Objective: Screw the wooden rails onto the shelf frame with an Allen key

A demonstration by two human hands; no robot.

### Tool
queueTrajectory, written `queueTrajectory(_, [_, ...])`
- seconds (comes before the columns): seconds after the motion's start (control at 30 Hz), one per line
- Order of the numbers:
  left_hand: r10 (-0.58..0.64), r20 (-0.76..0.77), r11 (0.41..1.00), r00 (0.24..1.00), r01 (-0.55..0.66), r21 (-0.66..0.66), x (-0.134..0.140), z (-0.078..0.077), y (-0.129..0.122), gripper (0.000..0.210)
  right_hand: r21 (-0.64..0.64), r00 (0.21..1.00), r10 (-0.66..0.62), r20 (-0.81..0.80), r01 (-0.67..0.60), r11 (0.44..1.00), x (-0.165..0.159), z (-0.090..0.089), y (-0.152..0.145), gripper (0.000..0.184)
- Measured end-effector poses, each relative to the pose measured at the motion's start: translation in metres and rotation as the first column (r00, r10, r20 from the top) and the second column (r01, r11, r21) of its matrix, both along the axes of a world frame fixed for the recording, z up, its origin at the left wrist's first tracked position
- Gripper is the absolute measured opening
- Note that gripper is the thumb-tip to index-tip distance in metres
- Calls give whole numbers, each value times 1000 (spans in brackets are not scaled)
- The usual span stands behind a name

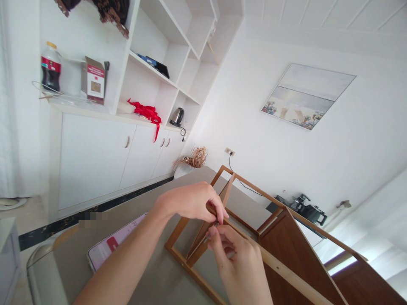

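A light-brown wooden frame [294, 279] with crossbars and darker brown panels [286, 241] lies tilted on the grey table. Both my hands meet at one of its middle rails. My left hand [197, 202] reaches over from the left, its fingers bent down and closed at the rail. My right hand [238, 252] is just below and in front, with thumb and forefinger pinched together near the left fingertips. A thin greyish bit shows by the right thumb, too small to name. My fingers hide most of what lies between them.
A phone [110, 250] with a lit screen lies on the grey table [133, 214], partly behind my left forearm. Black kettles [313, 214] stand beyond the frame. White shelving holds a bottle [51, 67], a box [94, 80] and red ribbon [146, 112].
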State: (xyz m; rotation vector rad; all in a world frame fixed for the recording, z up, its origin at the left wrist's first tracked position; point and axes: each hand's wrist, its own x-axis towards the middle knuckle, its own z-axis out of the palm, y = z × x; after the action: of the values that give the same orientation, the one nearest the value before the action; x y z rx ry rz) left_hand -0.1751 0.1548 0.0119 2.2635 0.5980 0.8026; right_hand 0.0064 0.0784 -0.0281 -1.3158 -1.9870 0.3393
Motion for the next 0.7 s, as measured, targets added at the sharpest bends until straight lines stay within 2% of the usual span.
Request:
queueTrajectory(0.2, [8,-16,1000,1000,-7,20,0,-2,1,24,28,992,26,127,-30,999,9,-1,0,35])
queueTrajectory(0.37, [31,-23,999,999,-30,37,1,-2,1,25,113,982,30,189,-53,992,10,1,-2,33])
queueTrajectory(0.57, [42,-35,999,999,-41,15,1,1,-3,28,44,973,77,218,-89,995,10,7,-8,30])
queueTrajectory(0.7, [33,-35,999,999,-32,26,2,1,-2,28,106,970,58,237,-86,991,16,7,-6,28])
